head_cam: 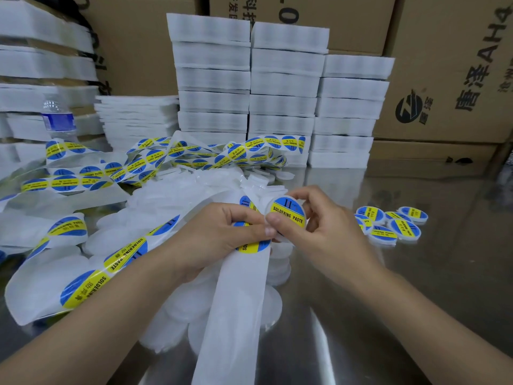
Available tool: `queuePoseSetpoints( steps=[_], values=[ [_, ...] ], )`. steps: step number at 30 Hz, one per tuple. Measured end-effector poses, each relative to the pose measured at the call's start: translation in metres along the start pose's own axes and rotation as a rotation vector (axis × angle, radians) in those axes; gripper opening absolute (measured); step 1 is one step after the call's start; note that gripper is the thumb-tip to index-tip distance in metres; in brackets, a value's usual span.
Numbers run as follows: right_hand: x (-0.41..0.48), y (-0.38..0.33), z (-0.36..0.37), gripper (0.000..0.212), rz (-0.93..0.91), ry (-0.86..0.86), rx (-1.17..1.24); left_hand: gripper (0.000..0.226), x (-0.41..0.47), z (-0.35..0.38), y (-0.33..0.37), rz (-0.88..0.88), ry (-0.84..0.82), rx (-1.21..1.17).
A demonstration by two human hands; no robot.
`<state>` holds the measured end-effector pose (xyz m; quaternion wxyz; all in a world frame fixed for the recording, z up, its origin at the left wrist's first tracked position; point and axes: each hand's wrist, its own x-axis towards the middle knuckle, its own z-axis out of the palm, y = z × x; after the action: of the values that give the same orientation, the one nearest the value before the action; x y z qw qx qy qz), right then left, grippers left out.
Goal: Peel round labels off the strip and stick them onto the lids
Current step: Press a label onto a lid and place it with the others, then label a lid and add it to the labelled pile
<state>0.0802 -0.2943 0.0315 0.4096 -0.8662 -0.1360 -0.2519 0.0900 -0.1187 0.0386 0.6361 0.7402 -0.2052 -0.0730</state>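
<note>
A: Entry: status of the lid in hand?

B: The small round white plastic lid is held up over the heap and its face is already covered by a blue-and-yellow "SOLDERING PASTE" sticker. The right hand pinches it by the rim, with the thumb tip on the sticker's lower left edge. I read this as the press-down step, nearly complete.

A: And the other hand?

B: The left hand has its fingers curled round the long white backing-paper strip and grips it just beside the lid. One fingertip meets the lid's edge. Below the grip the strip is bare paper. Behind the hand it carries round blue-and-yellow labels, unpeeled.

A: Done so far?

B: A small cluster of labelled white lids lies on the shiny steel counter, to the right and well apart from the hands. I count roughly half a dozen, though the overlap makes that uncertain.

A: Remaining?

B: A large heap of unlabelled translucent white lids lies under and beyond the hands. More loaded strip loops across the far side. Judgement: early in the batch, most of it left.
</note>
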Motion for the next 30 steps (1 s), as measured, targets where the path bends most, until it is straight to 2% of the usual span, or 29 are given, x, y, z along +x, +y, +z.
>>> queuePoseSetpoints(
  steps=[8, 10, 19, 24, 30],
  values=[
    [0.001, 0.006, 0.001, 0.071, -0.026, 0.033, -0.087, 0.025, -0.002, 0.004, -0.002, 0.016, -0.025, 0.071],
    [0.003, 0.008, 0.001, 0.068, -0.029, 0.046, -0.065, 0.02, -0.002, 0.004, -0.001, 0.022, -0.012, 0.083],
    [0.007, 0.013, 0.005, 0.055, -0.06, 0.109, -0.008, 0.023, 0.001, 0.0, -0.002, 0.02, -0.023, 0.061],
    [0.007, 0.012, 0.004, 0.037, -0.046, 0.111, -0.04, 0.026, 0.001, -0.001, -0.002, 0.004, 0.003, 0.062],
    [0.006, 0.012, 0.005, 0.034, -0.063, 0.123, -0.056, 0.019, 0.002, -0.002, -0.002, -0.028, 0.057, 0.073]
  ],
)
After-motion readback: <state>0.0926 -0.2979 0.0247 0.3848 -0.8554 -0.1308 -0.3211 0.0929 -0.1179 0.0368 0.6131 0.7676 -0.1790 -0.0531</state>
